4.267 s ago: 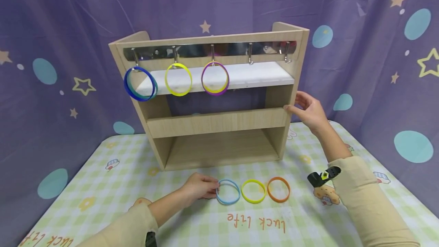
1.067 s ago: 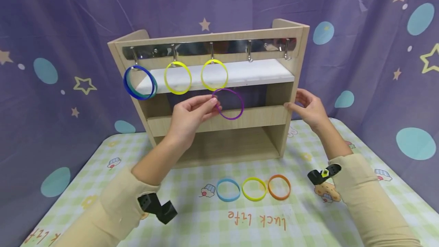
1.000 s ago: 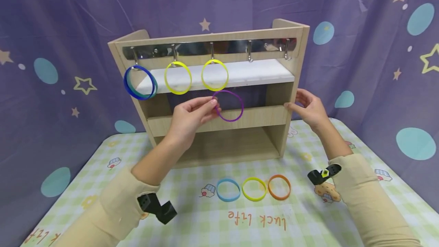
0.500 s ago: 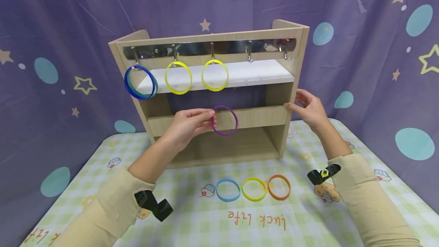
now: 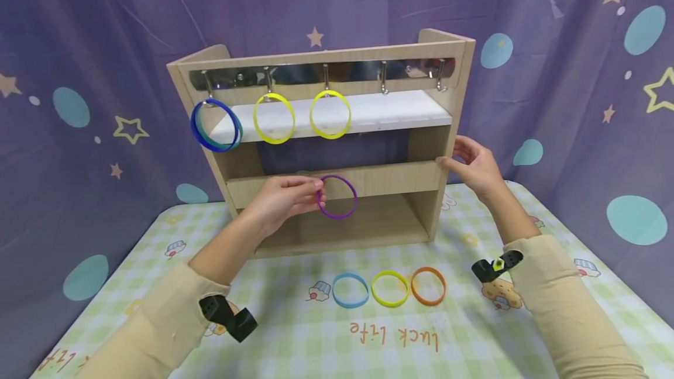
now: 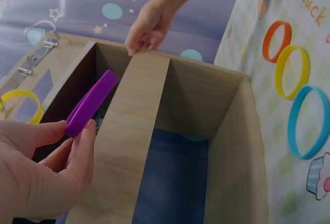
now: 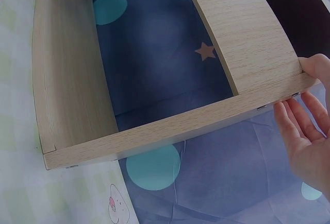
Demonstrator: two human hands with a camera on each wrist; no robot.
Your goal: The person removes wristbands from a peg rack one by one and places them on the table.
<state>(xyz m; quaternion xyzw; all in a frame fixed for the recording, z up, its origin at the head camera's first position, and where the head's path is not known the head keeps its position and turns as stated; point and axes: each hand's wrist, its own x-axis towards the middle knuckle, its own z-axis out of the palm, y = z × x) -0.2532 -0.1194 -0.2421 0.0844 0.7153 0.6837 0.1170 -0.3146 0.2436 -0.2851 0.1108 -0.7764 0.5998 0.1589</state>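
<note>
Between thumb and fingers my left hand [image 5: 279, 200] pinches a purple silicone wristband [image 5: 356, 196], held up before the shelf's lower opening. In the left wrist view the purple wristband [image 6: 93, 103] tilts away from the fingertips. My right hand [image 5: 474, 167] grips the right side panel of the wooden shelf [image 5: 337, 186], thumb in front and fingers behind, as the right wrist view shows on the panel edge [image 7: 206, 112]. A blue and a teal wristband [image 5: 196, 127] hang together on the leftmost hook. One yellow wristband [image 5: 293, 120] hangs on the second hook, another yellow wristband [image 5: 349, 116] on the middle one.
On the checkered tablecloth [image 5: 284, 332] before the shelf lie a light blue wristband [image 5: 334, 291], a yellow wristband [image 5: 374, 289] and an orange wristband [image 5: 413, 288] in a row. Bare metal hooks [image 5: 384, 78] stand at the right of the rail. A purple curtain [image 5: 126, 28] hangs behind.
My left hand left the light blue wristband on the table, took the purple wristband off the middle hook and has lowered it, slightly leftward. The right hand keeps its grip on the shelf.
</note>
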